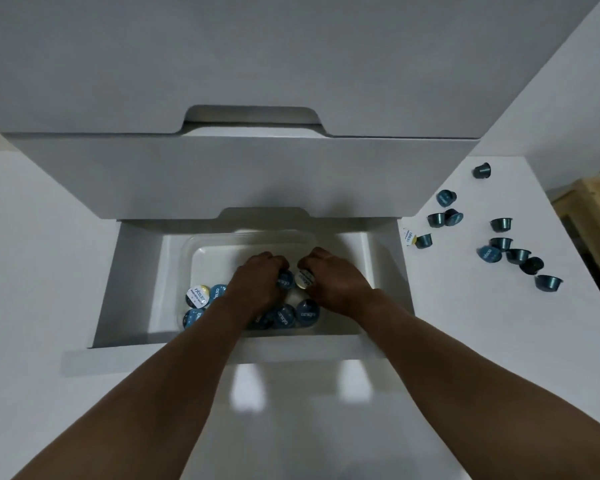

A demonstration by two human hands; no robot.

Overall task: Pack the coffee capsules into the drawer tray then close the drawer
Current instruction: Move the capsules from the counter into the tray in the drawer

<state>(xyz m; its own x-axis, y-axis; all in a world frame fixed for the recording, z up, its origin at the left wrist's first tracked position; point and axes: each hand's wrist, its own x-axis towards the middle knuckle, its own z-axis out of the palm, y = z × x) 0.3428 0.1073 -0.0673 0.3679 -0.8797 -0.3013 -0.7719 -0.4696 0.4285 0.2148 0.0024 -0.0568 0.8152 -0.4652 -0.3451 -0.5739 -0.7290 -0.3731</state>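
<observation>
The white drawer (pixel 125 278) stands pulled out below me, with a clear plastic tray (pixel 222 252) inside it. Several blue coffee capsules (pixel 307 313) lie lid-up along the tray's near side, and one white-lidded capsule (pixel 197 295) sits at the left. Both hands reach into the tray side by side. My left hand (pixel 257 282) is curled over a blue capsule (pixel 286 280). My right hand (pixel 336 282) grips a pale-lidded capsule (pixel 305 279) at its fingertips. More loose blue capsules (pixel 499 252) are scattered on the white surface to the right.
Two closed white drawer fronts (pixel 243 174) rise above the open drawer. A white counter (pixel 465 323) extends right of the drawer, and a wooden crate (pixel 593 209) stands past its far right edge. A small capsule lid or label (pixel 409 235) lies near the drawer's right corner.
</observation>
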